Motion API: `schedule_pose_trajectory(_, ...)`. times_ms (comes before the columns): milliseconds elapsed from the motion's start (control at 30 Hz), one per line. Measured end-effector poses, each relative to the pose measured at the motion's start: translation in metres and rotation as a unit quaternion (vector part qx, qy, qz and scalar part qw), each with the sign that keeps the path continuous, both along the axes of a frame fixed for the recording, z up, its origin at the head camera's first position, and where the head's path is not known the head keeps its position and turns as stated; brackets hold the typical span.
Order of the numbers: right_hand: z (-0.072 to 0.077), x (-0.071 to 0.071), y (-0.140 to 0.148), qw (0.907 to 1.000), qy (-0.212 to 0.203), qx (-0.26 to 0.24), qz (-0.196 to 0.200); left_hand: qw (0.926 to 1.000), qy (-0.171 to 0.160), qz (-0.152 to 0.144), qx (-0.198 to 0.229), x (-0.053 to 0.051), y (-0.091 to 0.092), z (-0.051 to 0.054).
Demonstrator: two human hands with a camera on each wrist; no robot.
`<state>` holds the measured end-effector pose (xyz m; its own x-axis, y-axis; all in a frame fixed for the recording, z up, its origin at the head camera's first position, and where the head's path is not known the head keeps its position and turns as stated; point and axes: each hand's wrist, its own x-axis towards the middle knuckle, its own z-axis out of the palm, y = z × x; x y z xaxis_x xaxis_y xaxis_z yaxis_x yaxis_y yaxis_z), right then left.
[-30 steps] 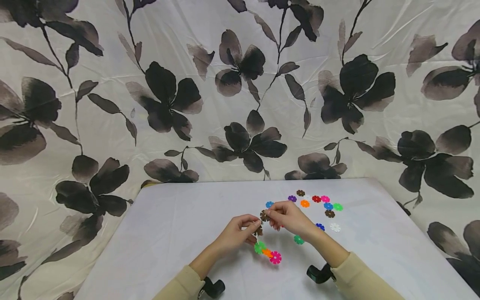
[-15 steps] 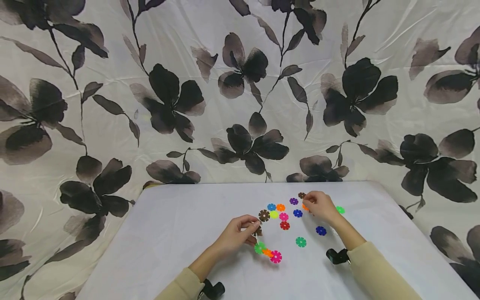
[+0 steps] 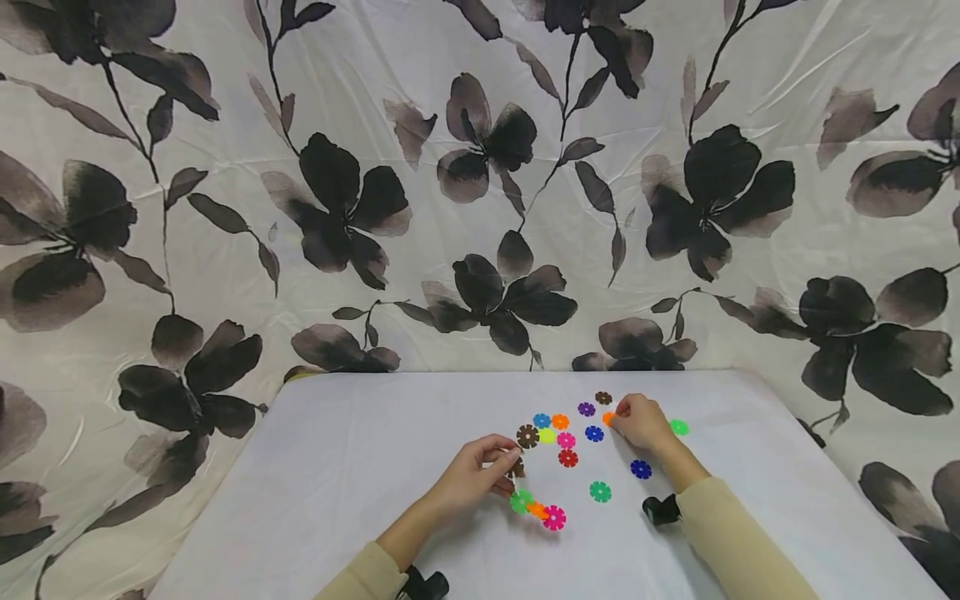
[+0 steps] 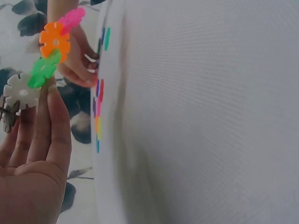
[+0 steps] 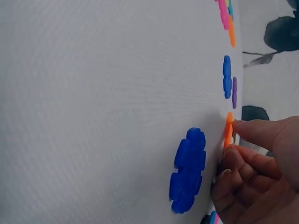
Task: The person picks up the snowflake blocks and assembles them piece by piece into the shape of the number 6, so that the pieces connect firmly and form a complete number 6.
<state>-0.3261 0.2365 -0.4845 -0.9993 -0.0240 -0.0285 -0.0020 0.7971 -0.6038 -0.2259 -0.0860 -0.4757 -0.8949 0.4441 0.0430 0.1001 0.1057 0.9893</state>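
My left hand (image 3: 474,473) pinches a chain of linked plastic snowflake discs (image 3: 553,518). In the left wrist view the chain runs from a pink disc (image 4: 72,19) through an orange disc (image 4: 55,41) and a green disc (image 4: 44,69) to a white disc (image 4: 22,91). Two brown discs sit at its other end, the outermost brown disc (image 3: 528,436) upright above my fingertips. Farther right, my right hand (image 3: 641,423) has its thumb and forefinger on the edges of a loose orange disc (image 5: 228,129) at the table, pinching it. Its other fingers are curled under.
Several loose discs lie on the white table (image 3: 360,433): a red disc (image 3: 567,458), a green disc (image 3: 600,492), a blue disc (image 3: 641,469) and a purple disc (image 3: 587,409) among them. My right hand hides some. A floral cloth (image 3: 480,167) hangs behind the table.
My right hand has left the brown disc at the chain's end and moved right to the loose orange disc. My left hand keeps hold of the chain in nearly the same spot.
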Motion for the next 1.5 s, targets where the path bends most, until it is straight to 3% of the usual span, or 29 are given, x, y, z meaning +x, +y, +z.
schedule_pose_trajectory(433, -0.009, 0.003, 0.001, 0.9998, -0.018, -0.011, -0.008, 0.9999, -0.009, 0.009, -0.005, 0.003, 0.001, -0.001)
schedule_pose_trajectory(933, -0.008, 0.007, 0.002, 0.9988, -0.036, -0.034, -0.002, 0.9999, -0.008, 0.009, -0.002, 0.002, 0.001, -0.003)
schedule_pose_trajectory(1200, -0.003, 0.008, 0.007, 0.9952, -0.019, -0.091, -0.032, 1.0, 0.001, 0.006, -0.004, 0.0, 0.002, -0.002)
schedule_pose_trajectory(1500, 0.014, 0.02, 0.003, 0.9921, 0.018, -0.121, 0.028, 1.0, -0.005, 0.006, -0.006, 0.002, 0.001, 0.0)
